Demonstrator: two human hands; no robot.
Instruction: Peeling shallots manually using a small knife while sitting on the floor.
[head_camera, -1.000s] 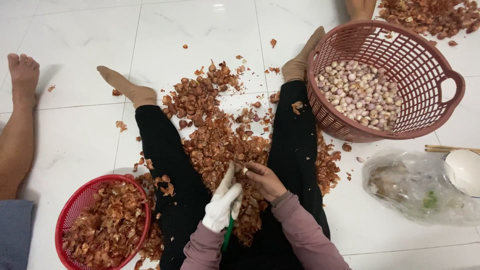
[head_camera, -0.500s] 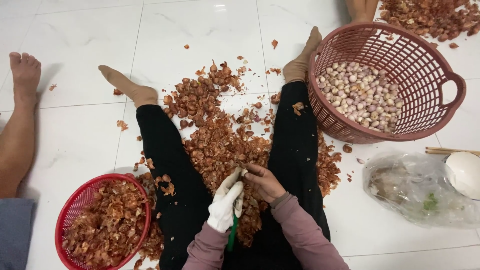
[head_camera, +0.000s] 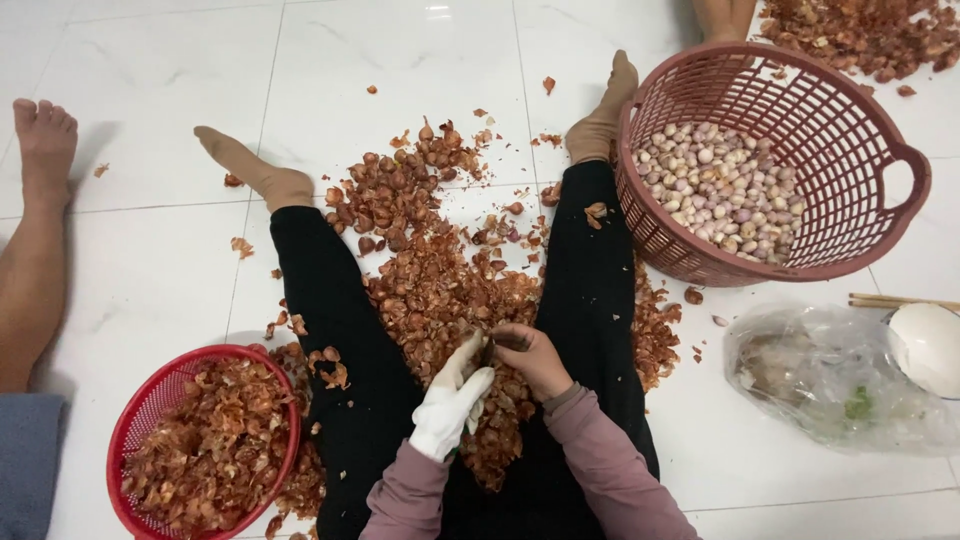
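Brown, papery-skinned small shallot (head_camera: 492, 348), pinched between both hands just above the lap, over the heap of skins. Left hand in a white cloth glove (head_camera: 452, 400), fingers curled shut around the bulb from below. Right hand, bare (head_camera: 532, 358), closed on the same bulb from the right, thumb and fingertips pressed to it; whether a blade sits under the fingers, impossible to tell. Mauve long sleeves (head_camera: 610, 480) running back to the lower edge.

Beneath the hands, a broad pile of reddish-brown dry shallot peelings (head_camera: 430, 270), spread between two outstretched legs in black trousers (head_camera: 330, 320) and tan socks, thinning toward the feet. To the left, by the left thigh, a round red plastic basket (head_camera: 125, 440) heaped with more peelings. To the right, beyond the right shin and touching it, a large dusky-pink plastic basket with handles (head_camera: 880, 210), tilted, holding pale peeled bulbs (head_camera: 720, 190). Below that basket, a crumpled clear plastic bag (head_camera: 830, 380) with dark scraps and a bit of green inside, a white bowl (head_camera: 930, 345) at its far end, and thin wooden chopsticks (head_camera: 900, 300) above.

Underneath everything, glossy white marble-look floor tiles (head_camera: 330, 60) with thin grey joints, catching a ceiling-light glare at the top. Far left, another person's bare leg and foot (head_camera: 35, 220); top right, a second heap of skins (head_camera: 860, 35).
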